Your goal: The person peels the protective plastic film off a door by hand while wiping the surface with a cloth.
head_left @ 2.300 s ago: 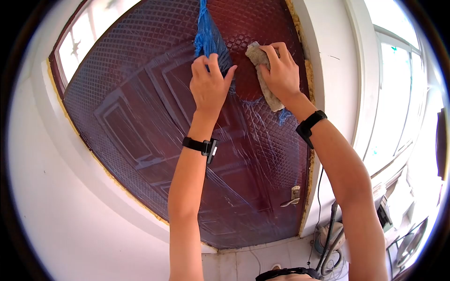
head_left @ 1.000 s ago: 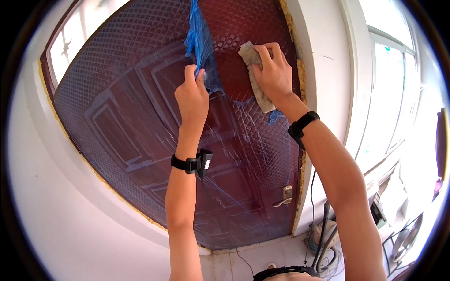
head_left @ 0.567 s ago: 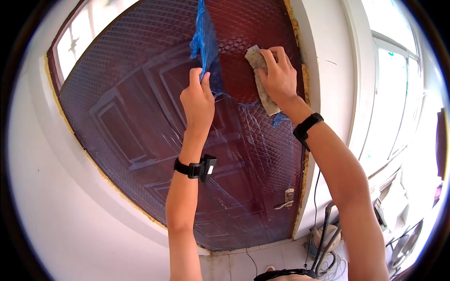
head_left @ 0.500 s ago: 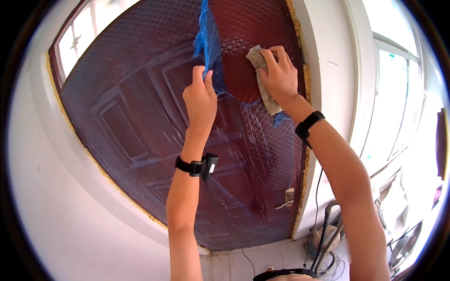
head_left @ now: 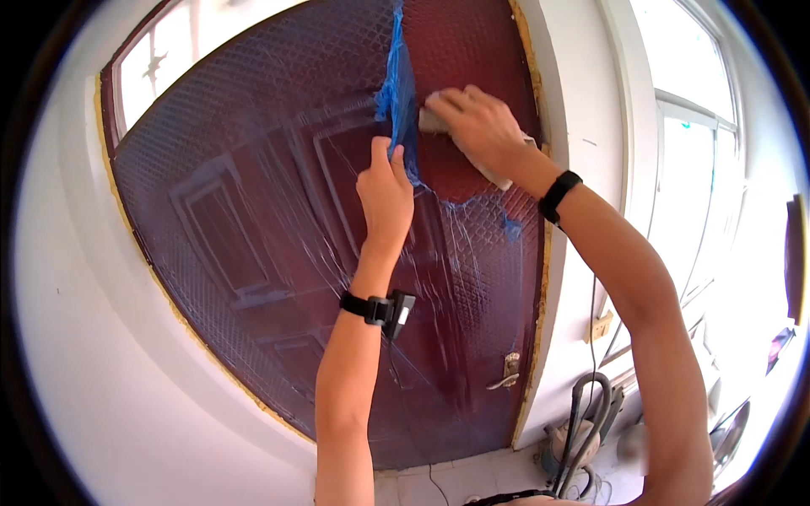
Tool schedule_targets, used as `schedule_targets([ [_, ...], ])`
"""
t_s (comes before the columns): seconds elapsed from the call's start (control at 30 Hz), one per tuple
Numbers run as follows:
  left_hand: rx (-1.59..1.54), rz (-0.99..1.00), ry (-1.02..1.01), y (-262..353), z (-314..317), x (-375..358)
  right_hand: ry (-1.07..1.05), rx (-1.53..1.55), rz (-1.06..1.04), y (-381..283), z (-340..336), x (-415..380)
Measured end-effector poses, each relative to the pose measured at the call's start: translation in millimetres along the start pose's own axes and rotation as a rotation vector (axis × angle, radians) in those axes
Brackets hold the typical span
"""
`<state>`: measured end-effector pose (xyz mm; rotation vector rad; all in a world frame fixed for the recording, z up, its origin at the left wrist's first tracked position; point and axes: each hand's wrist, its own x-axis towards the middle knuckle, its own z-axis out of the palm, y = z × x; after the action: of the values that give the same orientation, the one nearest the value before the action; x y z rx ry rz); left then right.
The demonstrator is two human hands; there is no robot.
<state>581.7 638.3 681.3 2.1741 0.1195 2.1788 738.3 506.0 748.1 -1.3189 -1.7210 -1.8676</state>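
Note:
A dark red door with a diamond pattern fills the middle of the view, much of it under bluish plastic film. My left hand is closed on a gathered, torn edge of blue film that hangs from the top. To its right, my right hand presses a grey-beige cloth against a bare red part of the door. The cloth's lower end shows below the palm; the rest is hidden under my fingers.
A metal door handle sits low on the right. Yellow foam lines the frame. On the floor at lower right stands a vacuum-like machine with a hose. A window is at right. A dark cord trails below.
My right hand has swept the cloth slightly left and tilted, now covering more of it. My left hand still grips the film. The view has shifted, so both the door and left arm appear moved.

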Motion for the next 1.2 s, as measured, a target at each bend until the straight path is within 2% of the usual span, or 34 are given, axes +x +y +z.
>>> schedule_targets([
  [0.07,-0.061,-0.096,-0.018,5,-1,-2,0.038,0.028,0.245,11,-3,25],
  [0.13,-0.109,-0.154,-0.015,5,-4,-4,-0.013,-0.025,0.204,11,-6,23],
  [0.2,-0.110,-0.141,0.015,3,-3,-7,0.021,-0.061,-0.159,3,-13,1],
  [0.23,-0.122,-0.142,0.019,4,-2,-6,-0.039,-0.048,-0.272,-6,-11,-13],
  [0.27,-0.121,-0.131,0.013,5,-3,-7,-0.068,-0.016,-0.337,-15,-6,-26],
  [0.37,-0.136,-0.104,0.020,7,0,-9,-0.098,0.025,-0.351,-15,-6,-31],
  [0.47,-0.122,-0.123,0.001,7,-7,-9,-0.089,0.023,-0.337,-10,-6,-21],
  [0.53,-0.105,-0.157,-0.037,7,-9,-8,-0.077,0.025,-0.107,-5,-8,-14],
  [0.57,-0.099,-0.138,-0.024,6,-9,-7,-0.078,0.023,-0.106,1,-7,-8],
  [0.63,-0.089,-0.122,-0.021,2,-9,-6,0.085,0.041,0.073,10,-3,5],
  [0.73,0.042,-0.082,-0.061,-6,-10,2,0.099,0.029,0.090,14,3,8],
  [0.8,0.140,-0.022,0.045,-5,-14,10,0.101,0.022,0.134,11,8,5],
  [0.83,0.110,-0.198,-0.013,0,-15,15,0.110,0.022,0.171,9,10,4],
  [0.93,0.000,-0.309,0.045,25,-9,30,0.167,0.007,0.174,7,10,3],
  [0.97,0.174,-0.141,0.160,16,8,34,0.169,0.015,0.176,8,10,3],
  [1.0,0.182,-0.143,0.157,19,19,41,0.169,0.018,0.173,9,10,2],
  [1.1,0.269,-0.061,0.087,23,36,52,0.172,0.027,0.175,12,14,0],
  [1.2,0.207,-0.184,-0.172,16,44,55,0.188,0.024,0.178,10,15,1],
])
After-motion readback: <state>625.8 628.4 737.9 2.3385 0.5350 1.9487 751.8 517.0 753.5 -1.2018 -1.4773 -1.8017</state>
